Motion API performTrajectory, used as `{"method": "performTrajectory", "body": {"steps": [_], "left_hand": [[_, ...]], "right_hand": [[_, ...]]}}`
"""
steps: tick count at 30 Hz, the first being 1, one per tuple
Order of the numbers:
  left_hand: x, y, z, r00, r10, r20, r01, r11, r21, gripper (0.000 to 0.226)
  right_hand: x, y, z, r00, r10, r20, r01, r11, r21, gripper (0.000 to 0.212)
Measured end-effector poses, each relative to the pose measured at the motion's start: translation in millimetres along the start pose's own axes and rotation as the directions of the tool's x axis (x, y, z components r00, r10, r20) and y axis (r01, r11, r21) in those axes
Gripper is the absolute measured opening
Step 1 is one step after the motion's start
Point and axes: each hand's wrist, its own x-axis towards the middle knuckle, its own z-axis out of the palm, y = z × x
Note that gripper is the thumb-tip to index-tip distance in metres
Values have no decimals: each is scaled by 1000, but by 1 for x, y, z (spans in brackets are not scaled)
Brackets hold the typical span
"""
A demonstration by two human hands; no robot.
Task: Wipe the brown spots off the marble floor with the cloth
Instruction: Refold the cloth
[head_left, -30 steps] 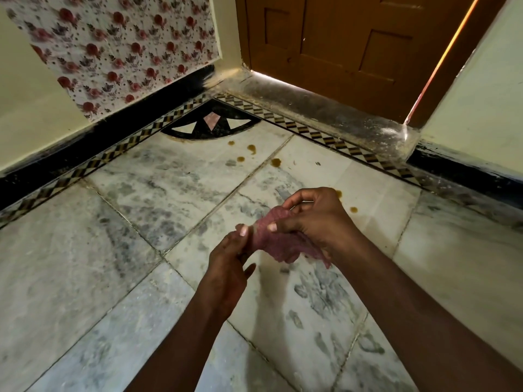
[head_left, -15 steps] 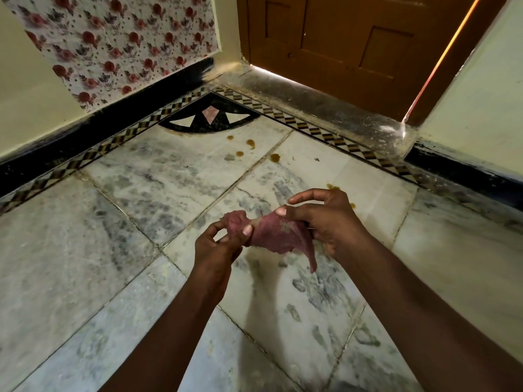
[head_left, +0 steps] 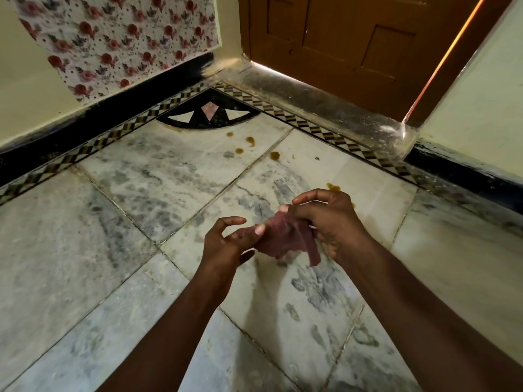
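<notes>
**Cloth up in both hands, spots ahead**

My right hand (head_left: 328,222) is curled round the pink cloth (head_left: 285,240), pinching its top edge. My left hand (head_left: 226,246) nips the other side under the thumb. The cloth hangs above the marble floor (head_left: 135,193). The brown spots (head_left: 250,141) sit ahead, near the corner inlay (head_left: 208,116).

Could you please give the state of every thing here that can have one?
cloth, crumpled, held above the floor, not touching it.
brown spots, on the marble floor, not yet wiped.
left hand, pinches the cloth's edge.
right hand, grips the cloth.
door, looks shut; light shows beneath it.
</notes>
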Motion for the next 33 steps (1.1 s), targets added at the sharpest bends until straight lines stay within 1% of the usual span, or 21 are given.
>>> {"method": "performTrajectory", "body": {"steps": [5, 8, 10, 14, 15, 17, 19, 21, 23, 24, 25, 27, 29, 30, 32, 33], "left_hand": [[5, -4, -3, 995, 34, -99, -36, 999, -19, 36], [9, -5, -13, 991, 79, -109, -77, 997, 22, 35], [9, -2, -19, 988, 120, -94, -113, 991, 73, 33], [8, 8, -24, 977, 214, -25, -209, 969, 130, 20], [8, 11, -24, 973, 229, -6, -225, 962, 155, 20], [8, 18, -25, 971, 236, 38, -238, 944, 230, 28], [8, 21, -27, 972, 223, 77, -236, 917, 322, 39], [9, 22, -29, 965, 243, 100, -262, 861, 436, 45], [12, 24, -32, 943, 313, 113, -318, 748, 583, 48], [13, 26, -32, 936, 329, 126, -330, 694, 640, 47], [13, 28, -33, 935, 327, 139, -331, 661, 673, 42], [13, 33, -34, 936, 317, 156, -332, 635, 697, 29], [15, 37, -33, 927, 333, 174, -349, 593, 726, 24], [17, 38, -33, 925, 333, 181, -354, 587, 728, 23], [17, 43, -28, 930, 324, 172, -345, 620, 705, 28], [18, 44, -26, 929, 331, 165, -349, 631, 693, 37]], "right_hand": [[-2, -2, 2, 1000, -3, 18, 2, 1000, 26, 25], [-2, 0, 1, 1000, -6, 24, 6, 1000, -6, 28], [0, 4, 0, 999, -2, 32, 2, 1000, -8, 29], [5, 14, 2, 995, 3, 99, -4, 1000, 10, 30], [6, 15, 2, 993, -1, 119, -1, 1000, 15, 31], [9, 18, 2, 989, -10, 149, 8, 1000, 16, 34], [12, 19, 3, 984, -12, 178, 14, 1000, -13, 38], [13, 20, 5, 981, -13, 193, 30, 996, -85, 39], [16, 23, 7, 982, -32, 188, 66, 983, -174, 33], [18, 25, 7, 984, -44, 174, 80, 975, -207, 28], [20, 28, 8, 986, -52, 158, 89, 969, -232, 23], [25, 34, 10, 988, -52, 142, 90, 957, -276, 16], [27, 39, 13, 989, -60, 135, 101, 943, -318, 9], [28, 41, 16, 990, -67, 127, 105, 941, -321, 7], [28, 41, 18, 994, -44, 99, 69, 962, -264, 6], [27, 40, 19, 994, -22, 111, 47, 974, -224, 4]]}}
